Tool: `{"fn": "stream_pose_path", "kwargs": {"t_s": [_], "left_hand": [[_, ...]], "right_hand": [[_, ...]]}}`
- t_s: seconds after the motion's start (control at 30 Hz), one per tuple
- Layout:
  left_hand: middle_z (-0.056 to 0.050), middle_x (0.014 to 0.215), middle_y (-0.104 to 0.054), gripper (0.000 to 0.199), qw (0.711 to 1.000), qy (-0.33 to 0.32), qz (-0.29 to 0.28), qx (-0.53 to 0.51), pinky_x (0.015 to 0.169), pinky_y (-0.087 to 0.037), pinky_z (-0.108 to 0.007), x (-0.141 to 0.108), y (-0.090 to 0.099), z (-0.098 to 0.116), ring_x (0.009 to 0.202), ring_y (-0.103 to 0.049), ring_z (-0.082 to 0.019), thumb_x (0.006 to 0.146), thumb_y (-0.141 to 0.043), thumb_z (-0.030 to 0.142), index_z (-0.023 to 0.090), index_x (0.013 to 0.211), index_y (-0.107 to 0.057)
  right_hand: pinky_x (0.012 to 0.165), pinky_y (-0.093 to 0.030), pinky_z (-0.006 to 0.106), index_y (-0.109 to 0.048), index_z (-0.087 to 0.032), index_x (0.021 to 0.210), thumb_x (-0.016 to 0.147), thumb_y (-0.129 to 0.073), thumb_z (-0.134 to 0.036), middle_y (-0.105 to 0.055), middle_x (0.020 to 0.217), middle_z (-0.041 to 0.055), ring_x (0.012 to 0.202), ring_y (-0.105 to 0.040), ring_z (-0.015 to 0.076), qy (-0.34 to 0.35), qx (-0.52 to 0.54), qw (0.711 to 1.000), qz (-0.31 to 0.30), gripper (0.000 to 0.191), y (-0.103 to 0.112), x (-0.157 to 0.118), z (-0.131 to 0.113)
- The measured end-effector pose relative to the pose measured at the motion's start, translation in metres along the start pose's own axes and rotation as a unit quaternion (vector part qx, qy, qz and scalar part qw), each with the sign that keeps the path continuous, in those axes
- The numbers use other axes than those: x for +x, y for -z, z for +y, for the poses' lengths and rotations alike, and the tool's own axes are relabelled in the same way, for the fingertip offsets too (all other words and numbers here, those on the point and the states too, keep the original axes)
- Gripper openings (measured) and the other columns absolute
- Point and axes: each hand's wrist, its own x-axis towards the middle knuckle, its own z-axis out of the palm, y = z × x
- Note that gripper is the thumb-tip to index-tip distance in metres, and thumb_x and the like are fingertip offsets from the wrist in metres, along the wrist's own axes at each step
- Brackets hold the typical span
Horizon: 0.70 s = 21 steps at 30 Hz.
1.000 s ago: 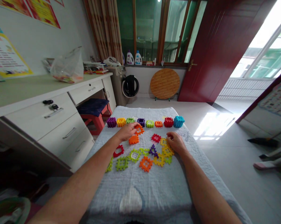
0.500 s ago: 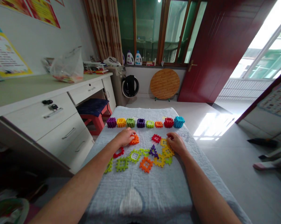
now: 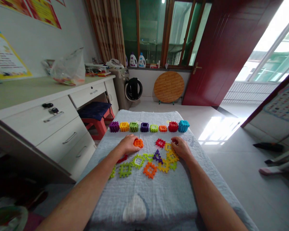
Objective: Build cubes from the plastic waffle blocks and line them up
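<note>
The orange pieces [image 3: 138, 143] are sitting together on the cloth [image 3: 163, 199], the left hand [image 3: 128, 144] gripping their near-left side after lowering the one it was holding raised a second ago, so that piece is no longer hovering apart. The right hand [image 3: 181, 147] is staying half-curled at the yellow pieces [image 3: 172, 157], its grip unclear, while coloured stacks [image 3: 154, 128] are standing in a row beyond.

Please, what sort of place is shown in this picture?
Probably the inside of a home: there are a washing machine, what look like detergent bottles, and a curtain beside the window.
</note>
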Motion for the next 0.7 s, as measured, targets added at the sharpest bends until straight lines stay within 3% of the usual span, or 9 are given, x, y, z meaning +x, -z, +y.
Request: {"fn": "stream_pose_path", "kwargs": {"t_s": [0.23,0.43,0.5,0.57,0.63,0.7], "left_hand": [[-0.008,0.095,-0.059,0.051,1.0,0.007,-0.006,0.008,0.079,-0.044,-0.031,0.001,-0.003,-0.001,0.09,-0.057,-0.025,0.057,-0.069,0.047,0.018,0.099,-0.064],[-0.007,0.091,-0.059,0.043,1.0,-0.002,-0.019,-0.009,0.074,-0.045,-0.029,0.006,-0.003,-0.001,0.082,-0.059,-0.023,0.059,-0.067,0.041,0.017,0.094,-0.065],[-0.006,0.09,-0.059,0.042,1.0,-0.005,-0.021,-0.017,0.074,-0.045,-0.028,0.007,-0.003,0.0,0.082,-0.059,-0.022,0.059,-0.068,0.04,0.017,0.094,-0.065],[-0.006,0.093,-0.06,0.045,0.999,-0.006,-0.02,-0.025,0.078,-0.046,-0.028,0.007,-0.003,0.002,0.087,-0.06,-0.022,0.059,-0.068,0.038,0.018,0.099,-0.064],[-0.009,0.104,-0.059,0.058,0.999,-0.01,-0.016,-0.042,0.085,-0.045,-0.03,0.004,-0.003,0.002,0.097,-0.058,-0.024,0.058,-0.071,0.037,0.017,0.111,-0.059],[-0.011,0.116,-0.055,0.077,0.997,-0.02,-0.004,-0.08,0.092,-0.044,-0.034,-0.001,0.0,0.001,0.108,-0.054,-0.027,0.054,-0.075,0.037,0.017,0.125,-0.049]], "right_hand": [[0.072,-0.045,0.027,-0.065,-0.016,0.092,0.072,-0.049,-0.021,-0.066,0.083,0.0043,0.072,-0.058,0.0145,-0.003,0.01,1.0,0.003,0.026,-0.002,0.0,0.003],[0.072,-0.045,0.028,-0.063,-0.015,0.094,0.075,-0.047,-0.021,-0.064,0.083,0.0049,0.071,-0.057,0.0149,0.039,0.04,0.995,0.087,0.026,0.001,-0.002,-0.018],[0.075,-0.045,0.028,-0.063,-0.016,0.095,0.076,-0.049,-0.02,-0.065,0.085,0.0052,0.075,-0.058,0.0155,0.08,0.05,0.994,0.057,0.024,0.0,-0.001,-0.037],[0.078,-0.045,0.028,-0.063,-0.017,0.096,0.076,-0.053,-0.019,-0.065,0.088,0.0051,0.081,-0.059,0.0163,0.131,0.053,0.99,-0.029,0.023,-0.006,0.002,-0.06],[0.083,-0.043,0.03,-0.063,-0.017,0.099,0.073,-0.059,-0.021,-0.065,0.096,0.0061,0.088,-0.059,0.0178,0.183,0.035,0.977,-0.108,0.027,-0.017,0.008,-0.082],[0.089,-0.041,0.033,-0.061,-0.016,0.106,0.072,-0.064,-0.025,-0.064,0.104,0.0084,0.098,-0.057,0.0205,0.226,0.0,0.964,-0.143,0.035,-0.032,0.016,-0.101]]}}
